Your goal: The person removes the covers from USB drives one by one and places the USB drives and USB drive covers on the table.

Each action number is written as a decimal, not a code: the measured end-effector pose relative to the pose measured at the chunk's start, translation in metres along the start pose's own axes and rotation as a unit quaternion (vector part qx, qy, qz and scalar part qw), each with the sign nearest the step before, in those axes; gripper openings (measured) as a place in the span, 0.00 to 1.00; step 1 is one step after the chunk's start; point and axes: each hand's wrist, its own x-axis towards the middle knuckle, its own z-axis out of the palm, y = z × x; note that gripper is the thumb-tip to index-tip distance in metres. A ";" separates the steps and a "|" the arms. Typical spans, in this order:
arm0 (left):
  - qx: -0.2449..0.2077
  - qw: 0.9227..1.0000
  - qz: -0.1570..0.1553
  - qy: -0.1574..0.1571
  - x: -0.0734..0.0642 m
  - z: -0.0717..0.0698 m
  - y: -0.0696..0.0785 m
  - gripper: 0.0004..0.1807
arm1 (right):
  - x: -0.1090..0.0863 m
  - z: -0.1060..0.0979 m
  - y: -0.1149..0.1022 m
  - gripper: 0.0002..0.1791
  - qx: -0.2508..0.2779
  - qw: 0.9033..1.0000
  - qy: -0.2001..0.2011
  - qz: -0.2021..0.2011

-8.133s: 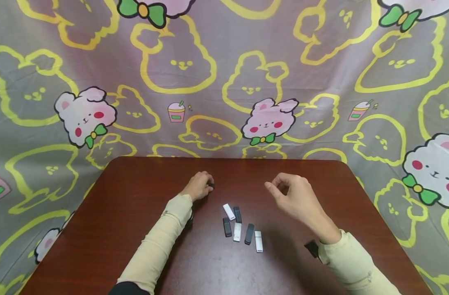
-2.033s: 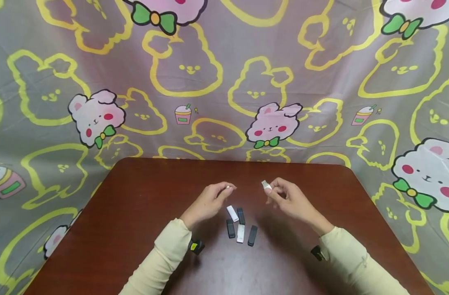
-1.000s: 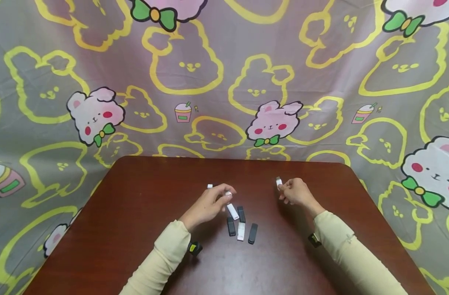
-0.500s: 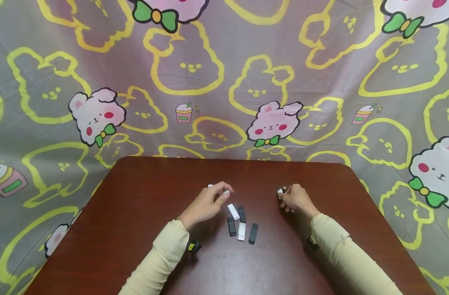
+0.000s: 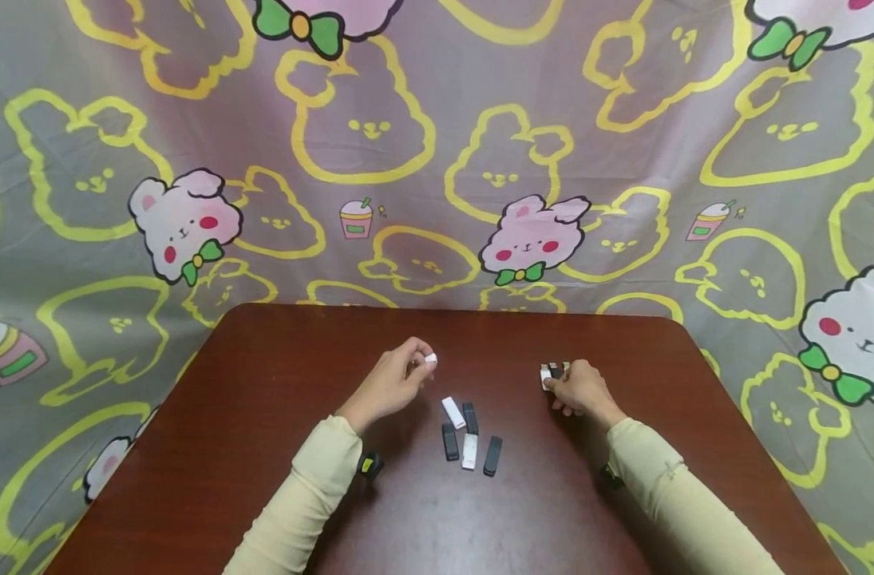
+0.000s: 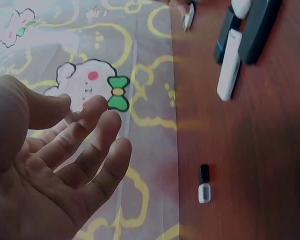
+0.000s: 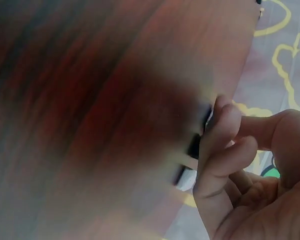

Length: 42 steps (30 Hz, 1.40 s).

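Nearest on the brown table (image 5: 422, 527), five black and white USB sticks (image 5: 468, 453) lie loosely clustered. Beyond them, the left hand (image 5: 389, 383) pinches a small white cap (image 5: 431, 359); the right hand (image 5: 583, 390) grips a white stick (image 5: 545, 378) beside a black one (image 5: 556, 373). Behind hangs a cartoon-patterned curtain (image 5: 408, 208).

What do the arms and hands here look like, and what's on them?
These are a person's bare left hand and right hand. The sleeves are pale yellow. A black device with a yellow patch shows at the left wrist, another dark device at the right.
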 end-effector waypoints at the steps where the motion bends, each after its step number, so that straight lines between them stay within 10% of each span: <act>1: 0.003 1.000 0.000 0.004 0.002 -0.002 -0.001 0.07 | -0.001 -0.001 -0.002 0.18 -0.003 1.000 0.009 -0.005; 12: 0.104 0.994 0.028 0.021 0.036 -0.012 -0.009 0.07 | -0.019 -0.015 -0.032 0.20 -0.009 0.994 0.071 -0.088; 23: 0.190 0.981 0.044 -0.008 0.074 0.008 -0.043 0.07 | -0.054 -0.017 -0.071 0.17 0.007 0.975 0.126 -0.181; 42: 0.256 0.966 0.010 -0.015 0.080 0.025 -0.075 0.08 | -0.100 -0.026 -0.078 0.14 -0.001 0.967 0.138 -0.213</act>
